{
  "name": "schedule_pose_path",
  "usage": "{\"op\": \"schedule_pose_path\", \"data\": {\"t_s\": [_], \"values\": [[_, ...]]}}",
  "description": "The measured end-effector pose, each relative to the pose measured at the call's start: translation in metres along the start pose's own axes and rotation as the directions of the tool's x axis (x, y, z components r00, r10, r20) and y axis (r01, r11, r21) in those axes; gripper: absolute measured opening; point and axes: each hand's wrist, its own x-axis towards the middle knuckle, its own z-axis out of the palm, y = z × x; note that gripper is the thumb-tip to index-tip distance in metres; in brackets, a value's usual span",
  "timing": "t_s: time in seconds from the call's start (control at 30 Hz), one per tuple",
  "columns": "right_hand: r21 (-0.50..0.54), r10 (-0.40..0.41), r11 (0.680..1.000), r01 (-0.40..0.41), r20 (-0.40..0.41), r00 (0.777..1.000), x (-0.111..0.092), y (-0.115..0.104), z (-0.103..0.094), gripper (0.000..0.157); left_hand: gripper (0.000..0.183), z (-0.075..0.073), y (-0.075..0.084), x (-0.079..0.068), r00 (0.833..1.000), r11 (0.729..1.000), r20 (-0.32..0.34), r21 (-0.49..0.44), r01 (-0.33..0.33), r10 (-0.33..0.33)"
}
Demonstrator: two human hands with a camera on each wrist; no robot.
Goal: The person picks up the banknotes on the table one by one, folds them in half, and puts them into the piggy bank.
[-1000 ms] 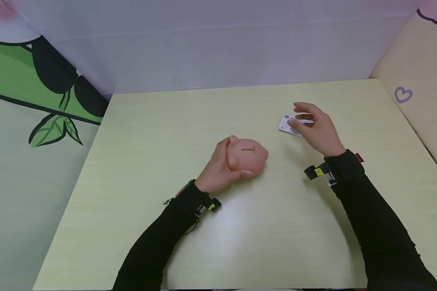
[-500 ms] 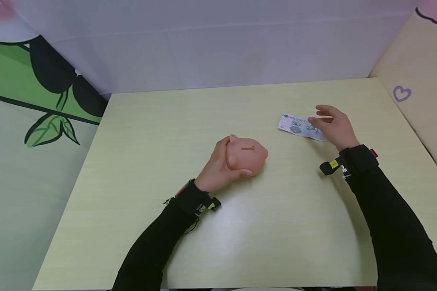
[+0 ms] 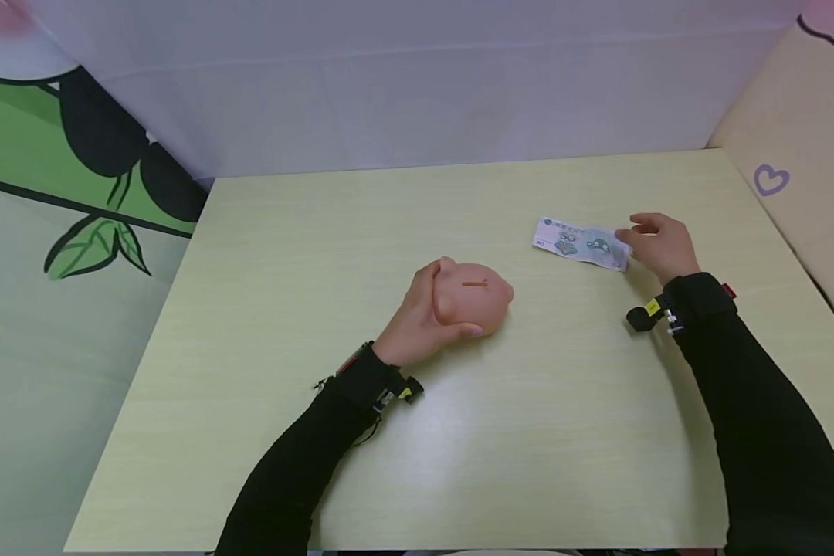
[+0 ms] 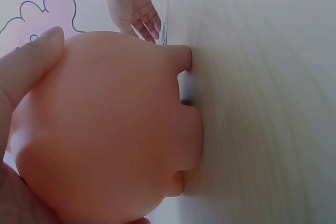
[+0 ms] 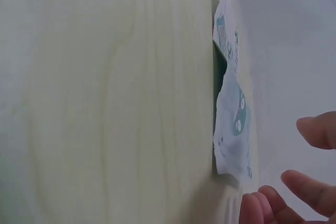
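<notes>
My left hand grips a pink piggy bank, fingers behind it and thumb along its near side. The coin slot faces up, and in the left wrist view the stubby feet of the piggy bank stand at the tabletop. Farther right lies a paper banknote marked 50. The right wrist view shows the banknote rippled, partly lifted off the table. Just above its right end hovers my right hand, thumb and fingers spread apart with nothing between them.
The light wooden table ends at a pale lilac back wall. A beige wall with a heart drawing borders the right side. On the left hangs a printed panel with leaves.
My right hand has moved right along the banknote from its middle to its right end, uncovering its printed face. The left hand and piggy bank have stayed put.
</notes>
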Motion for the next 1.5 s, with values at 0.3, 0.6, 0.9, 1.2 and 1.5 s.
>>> {"op": "schedule_pose_path", "data": {"t_s": [0.3,0.6,0.9,1.2,1.5], "values": [[-0.025,0.025,0.999,-0.025,0.014,1.0,0.003,0.003,-0.002,0.072,0.096,0.001,0.0,0.0,1.0,1.0,0.002,0.007,0.009,-0.009],[-0.116,0.04,0.993,-0.031,0.078,0.996,0.013,0.002,-0.006,0.069,0.098,0.0,0.002,0.0,1.0,1.0,0.005,0.011,0.021,-0.021],[-0.138,0.054,0.99,-0.039,0.111,0.992,0.015,0.001,-0.007,0.061,0.097,-0.001,0.009,-0.003,0.999,0.999,0.006,0.01,0.032,-0.032],[-0.119,0.074,0.991,-0.058,0.129,0.989,0.011,0.0,-0.006,0.051,0.096,-0.001,0.01,-0.004,1.0,1.0,0.0,0.009,0.029,-0.029],[-0.119,0.049,0.992,-0.033,0.13,0.99,0.006,-0.001,-0.009,0.053,0.097,0.0,0.009,-0.004,1.0,0.999,0.002,0.018,0.029,-0.029]]}}
